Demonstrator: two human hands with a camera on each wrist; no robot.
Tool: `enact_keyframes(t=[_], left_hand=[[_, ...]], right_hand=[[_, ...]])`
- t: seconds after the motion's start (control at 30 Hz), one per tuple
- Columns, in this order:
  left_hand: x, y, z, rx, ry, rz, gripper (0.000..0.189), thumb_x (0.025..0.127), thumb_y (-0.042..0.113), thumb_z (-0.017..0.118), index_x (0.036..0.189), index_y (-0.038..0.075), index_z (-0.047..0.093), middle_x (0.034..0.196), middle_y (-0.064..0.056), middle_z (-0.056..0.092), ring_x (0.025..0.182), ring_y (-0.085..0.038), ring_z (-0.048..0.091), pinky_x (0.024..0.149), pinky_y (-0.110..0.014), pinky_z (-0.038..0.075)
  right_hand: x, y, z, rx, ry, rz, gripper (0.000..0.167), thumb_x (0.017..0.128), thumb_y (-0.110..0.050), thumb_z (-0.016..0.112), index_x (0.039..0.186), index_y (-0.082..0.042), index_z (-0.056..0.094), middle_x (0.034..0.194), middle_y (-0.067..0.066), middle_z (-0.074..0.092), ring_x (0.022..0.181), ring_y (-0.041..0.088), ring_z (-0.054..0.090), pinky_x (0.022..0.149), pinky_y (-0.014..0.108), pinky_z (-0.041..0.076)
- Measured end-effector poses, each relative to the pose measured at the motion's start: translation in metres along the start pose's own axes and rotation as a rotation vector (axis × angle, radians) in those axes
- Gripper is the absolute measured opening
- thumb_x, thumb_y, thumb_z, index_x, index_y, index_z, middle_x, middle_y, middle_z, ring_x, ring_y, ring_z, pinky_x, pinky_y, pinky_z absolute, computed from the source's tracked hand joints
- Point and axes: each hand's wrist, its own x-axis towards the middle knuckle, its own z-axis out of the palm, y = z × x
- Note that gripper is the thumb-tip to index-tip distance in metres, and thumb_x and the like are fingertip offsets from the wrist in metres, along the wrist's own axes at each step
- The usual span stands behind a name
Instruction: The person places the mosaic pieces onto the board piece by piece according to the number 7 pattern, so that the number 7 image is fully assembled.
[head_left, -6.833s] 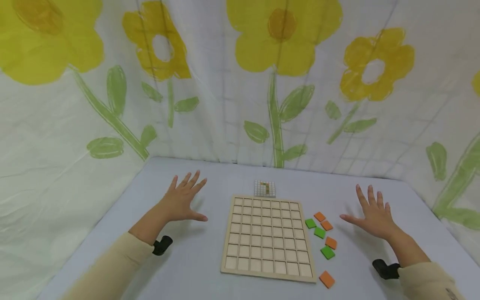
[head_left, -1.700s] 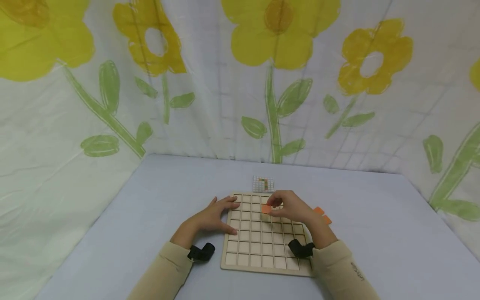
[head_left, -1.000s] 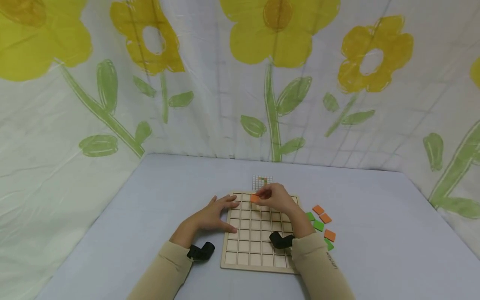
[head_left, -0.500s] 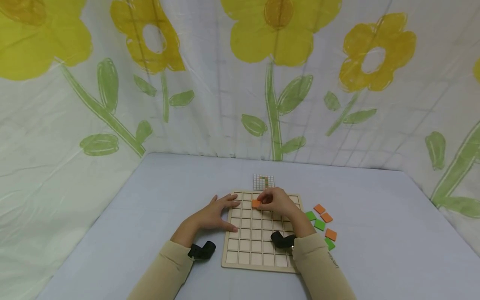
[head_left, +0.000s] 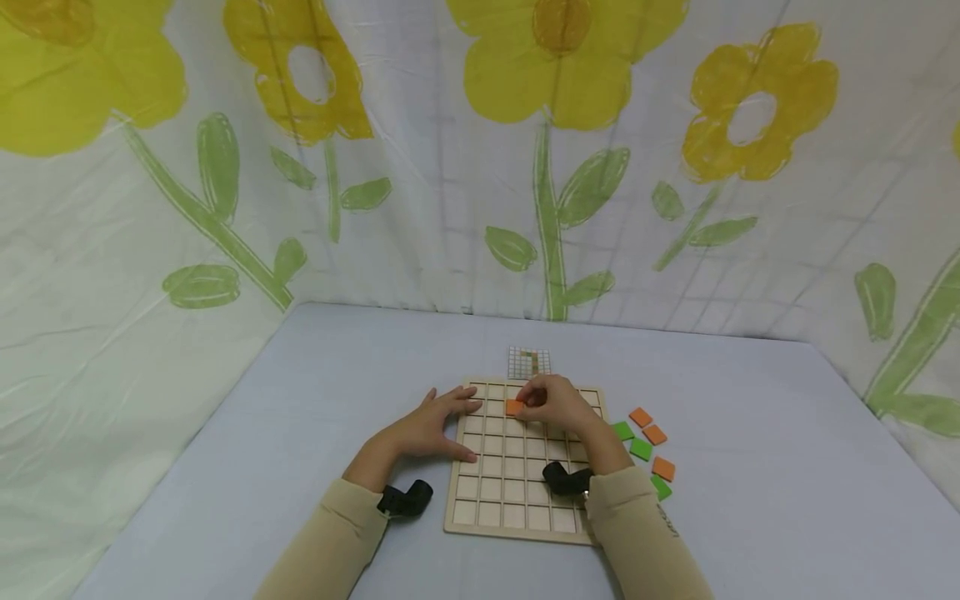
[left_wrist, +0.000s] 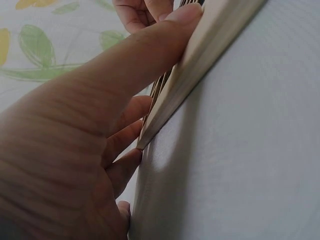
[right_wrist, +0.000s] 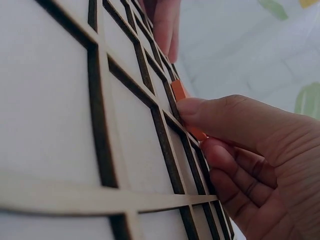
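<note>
My right hand (head_left: 558,404) pinches an orange square tile (head_left: 513,407) between thumb and fingertips. That tile lies at a cell in the second row from the back, third column from the left, of a pale wooden grid board (head_left: 490,490). In the right wrist view the orange tile (right_wrist: 178,90) is tilted against the cell's dividers, thumb on its near face. Along the board's left edge rests my left hand (head_left: 423,429), fingers spread and fairly straight. The left wrist view shows its thumb (left_wrist: 145,60) on the rim, other fingertips touching the edge farther along.
Loose green tiles (head_left: 641,449) and orange tiles (head_left: 655,435) lie right of the board, partly behind the right forearm. A small printed grid card (head_left: 517,367) with a coloured pattern lies just behind the board. A flower-printed curtain (head_left: 420,208) hangs behind the table.
Both hands have come in from the sides to the board. The frontmost orange tile left the table; my right hand carried it left over the board and lowered it to a cell.
</note>
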Motion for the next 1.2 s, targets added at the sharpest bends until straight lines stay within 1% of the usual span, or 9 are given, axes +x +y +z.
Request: enact_keyframes(t=[0.4, 0.77, 0.97, 1.2], left_hand=[[-0.0007, 0.0011, 0.0, 0.001, -0.007, -0.013, 0.082, 0.07, 0.042, 0.079, 0.138, 0.013, 0.046, 0.154, -0.006, 0.025, 0.145, -0.027, 0.013, 0.118, -0.051, -0.007], [-0.0001, 0.0013, -0.0006, 0.012, -0.005, -0.004, 0.082, 0.07, 0.043, 0.079, 0.138, 0.013, 0.046, 0.154, -0.006, 0.025, 0.145, -0.027, 0.013, 0.118, -0.052, -0.006], [-0.0005, 0.0007, -0.0001, 0.002, -0.002, -0.005, 0.082, 0.07, 0.042, 0.079, 0.138, 0.012, 0.046, 0.154, -0.006, 0.025, 0.145, -0.027, 0.013, 0.118, -0.052, -0.007], [0.0, -0.0006, 0.0003, -0.001, -0.001, 0.0, 0.082, 0.07, 0.042, 0.08, 0.138, 0.012, 0.046, 0.154, -0.005, 0.025, 0.145, -0.027, 0.013, 0.118, -0.052, -0.007]], right_hand=[[0.0008, 0.0036, 0.0019, 0.014, -0.002, -0.011, 0.021, 0.079, -0.016, 0.075, 0.095, -0.004, 0.069, 0.09, 0.008, 0.064, 0.077, 0.01, 0.057, 0.068, 0.024, 0.051], [0.0014, 0.0049, 0.0023, 0.007, 0.01, -0.009, 0.022, 0.079, -0.018, 0.075, 0.096, -0.005, 0.069, 0.092, 0.007, 0.064, 0.078, 0.011, 0.058, 0.07, 0.025, 0.051], [0.001, 0.0046, 0.0029, 0.014, 0.013, -0.003, 0.021, 0.079, -0.018, 0.075, 0.095, -0.006, 0.069, 0.095, 0.008, 0.063, 0.081, 0.013, 0.059, 0.072, 0.027, 0.052], [0.0002, 0.0035, 0.003, 0.003, 0.016, -0.01, 0.022, 0.079, -0.018, 0.075, 0.096, -0.005, 0.069, 0.094, 0.008, 0.063, 0.08, 0.013, 0.059, 0.07, 0.026, 0.052]])
